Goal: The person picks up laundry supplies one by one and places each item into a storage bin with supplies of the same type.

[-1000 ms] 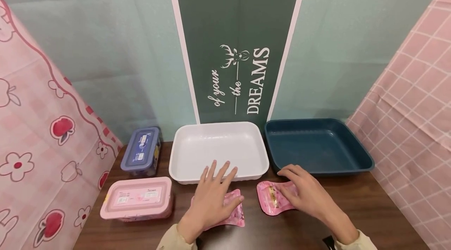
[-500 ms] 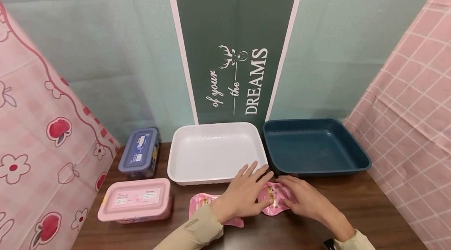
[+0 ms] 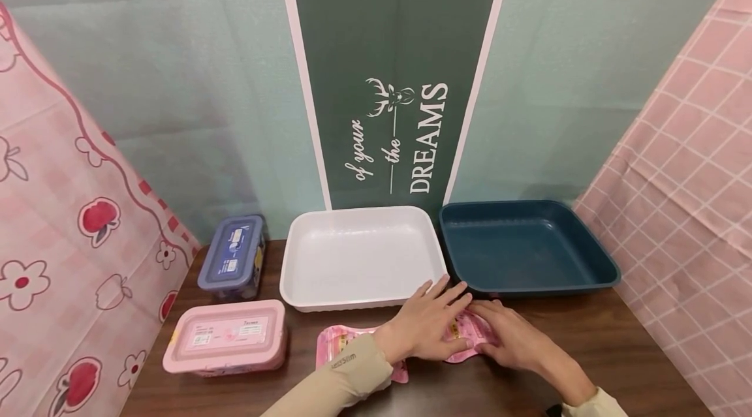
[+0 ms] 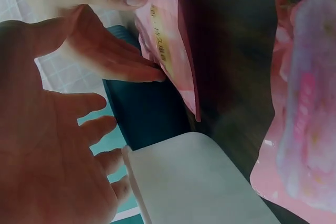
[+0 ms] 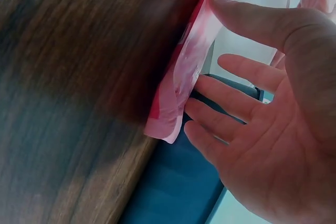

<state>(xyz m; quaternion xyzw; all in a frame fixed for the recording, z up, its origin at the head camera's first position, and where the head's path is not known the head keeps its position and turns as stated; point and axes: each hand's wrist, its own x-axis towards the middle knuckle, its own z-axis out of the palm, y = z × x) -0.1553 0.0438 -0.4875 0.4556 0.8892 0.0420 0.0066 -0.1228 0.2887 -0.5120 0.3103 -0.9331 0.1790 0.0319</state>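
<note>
Two pink, glossy packs lie on the wooden table. My right hand (image 3: 519, 335) holds the right pink pack (image 3: 472, 331), thumb on its near edge and fingertips on its far edge. In the left wrist view, this pack (image 4: 170, 43) shows a gold label. My left hand (image 3: 425, 325) reaches over with spread fingers to the same pack's left end, partly covering it; its palm and fingers (image 4: 92, 106) hold nothing. The left pink pack (image 3: 333, 342) lies partly under my left sleeve and looms large in the left wrist view, where a clear raised area (image 4: 310, 93) shows.
Behind the hands stand a white tray (image 3: 361, 260) and a dark blue tray (image 3: 523, 254), side by side. A lidded pink box (image 3: 226, 335) and a lidded blue box (image 3: 232, 254) are at the left. Patterned cloths hang around the table (image 3: 593, 339).
My left hand has moved right, from over the left pink pack to the right one, uncovering part of the left pack. My right hand has settled closer on the right pack.
</note>
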